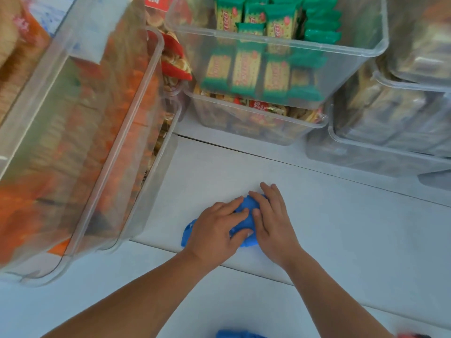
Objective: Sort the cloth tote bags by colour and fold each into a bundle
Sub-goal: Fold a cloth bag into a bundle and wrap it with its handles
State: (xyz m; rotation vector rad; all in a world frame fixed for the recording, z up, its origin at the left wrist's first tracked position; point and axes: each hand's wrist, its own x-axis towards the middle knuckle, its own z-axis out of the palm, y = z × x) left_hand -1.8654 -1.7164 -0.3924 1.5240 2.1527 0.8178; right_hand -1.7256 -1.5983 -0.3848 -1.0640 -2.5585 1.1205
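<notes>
A blue cloth tote bag (246, 215), bunched into a small bundle, lies on the white table (341, 228). My left hand (214, 232) lies on its left part, fingers over the cloth and the thumb curled round its near edge. My right hand (273, 220) presses on its right part with fingers laid flat, thumb on the cloth. Most of the bundle is hidden under both hands. Another piece of blue cloth (239, 334) shows at the bottom edge of the view.
A large clear plastic bin (102, 186) with orange packets stands at the left. Stacked clear bins (268, 98) of green and brown snack packs stand behind, and more clear bins (390, 132) at the right. A red thing (412, 335) peeks in at the bottom right.
</notes>
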